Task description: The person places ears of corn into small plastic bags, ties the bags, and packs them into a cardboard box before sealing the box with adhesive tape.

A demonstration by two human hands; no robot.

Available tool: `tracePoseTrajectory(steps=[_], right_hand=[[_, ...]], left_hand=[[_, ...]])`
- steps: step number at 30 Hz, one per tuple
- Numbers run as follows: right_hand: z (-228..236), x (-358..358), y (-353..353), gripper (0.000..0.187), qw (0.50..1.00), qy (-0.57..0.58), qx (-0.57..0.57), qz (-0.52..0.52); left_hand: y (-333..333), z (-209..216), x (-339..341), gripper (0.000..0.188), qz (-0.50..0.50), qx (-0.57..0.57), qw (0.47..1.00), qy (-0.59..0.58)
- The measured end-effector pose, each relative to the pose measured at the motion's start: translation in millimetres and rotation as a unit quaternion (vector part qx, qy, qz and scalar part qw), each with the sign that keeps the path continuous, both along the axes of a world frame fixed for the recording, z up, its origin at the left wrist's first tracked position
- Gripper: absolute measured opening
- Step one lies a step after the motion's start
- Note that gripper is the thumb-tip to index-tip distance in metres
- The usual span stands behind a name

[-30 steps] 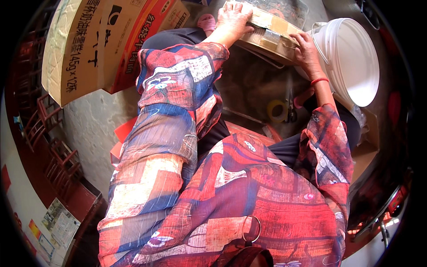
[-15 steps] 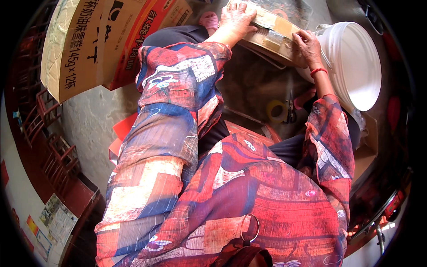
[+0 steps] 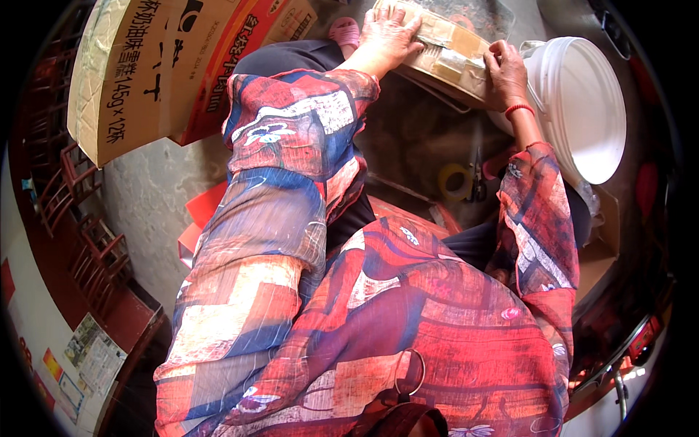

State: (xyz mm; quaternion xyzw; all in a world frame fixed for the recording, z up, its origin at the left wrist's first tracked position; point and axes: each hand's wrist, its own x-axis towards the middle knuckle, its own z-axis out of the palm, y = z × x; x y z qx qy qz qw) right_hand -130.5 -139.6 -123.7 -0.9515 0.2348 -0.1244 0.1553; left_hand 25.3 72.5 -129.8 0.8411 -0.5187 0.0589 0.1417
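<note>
A brown cardboard box (image 3: 440, 45) with shiny packing tape across its side lies tilted at the far middle, in front of me. My left hand (image 3: 387, 38) grips its left end, fingers spread over the top and thumb along the side. At the right end, my right hand (image 3: 507, 73), with a red cord bracelet (image 3: 519, 109) at the wrist, has its fingers bent and pressed together on the box's edge near the tape. The fingertips are partly hidden. Below the box, a yellow tape roll (image 3: 455, 182) lies beside dark-handled scissors (image 3: 477, 178).
A white plastic bucket (image 3: 582, 109) stands close to my right wrist. To the left is a large printed carton (image 3: 145, 80). Clear plastic (image 3: 480, 14) lies beyond the box. Red stacked chairs (image 3: 80, 175) line the far left, and an open carton (image 3: 601, 233) sits below the bucket.
My right hand has shifted slightly along the box's edge, with its fingers drawn closer together. The left hand stays where it was, and the box has barely moved.
</note>
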Motion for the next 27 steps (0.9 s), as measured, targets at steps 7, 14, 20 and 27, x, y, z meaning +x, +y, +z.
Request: tracePoseTrajectory(steps=[7, 14, 20, 27], right_hand=[[16, -6, 46, 0.030, 0.995, -0.030, 0.026, 0.096], [15, -4, 63, 0.026, 0.998, 0.010, 0.028, 0.046], [10, -10, 63, 0.011, 0.983, -0.028, 0.180, -0.010], [8, -12, 67, 0.015, 0.949, -0.123, 0.289, -0.012]], left_hand=[[1, 9, -2, 0.056, 0.005, -0.003, 0.999, 0.050], [-4, 1, -5, 0.056, 0.009, -0.039, 0.999, 0.016], [-2, 6, -5, 0.055, 0.012, -0.037, 0.999, 0.037], [-4, 7, -6, 0.055, 0.016, -0.031, 0.999, 0.031]])
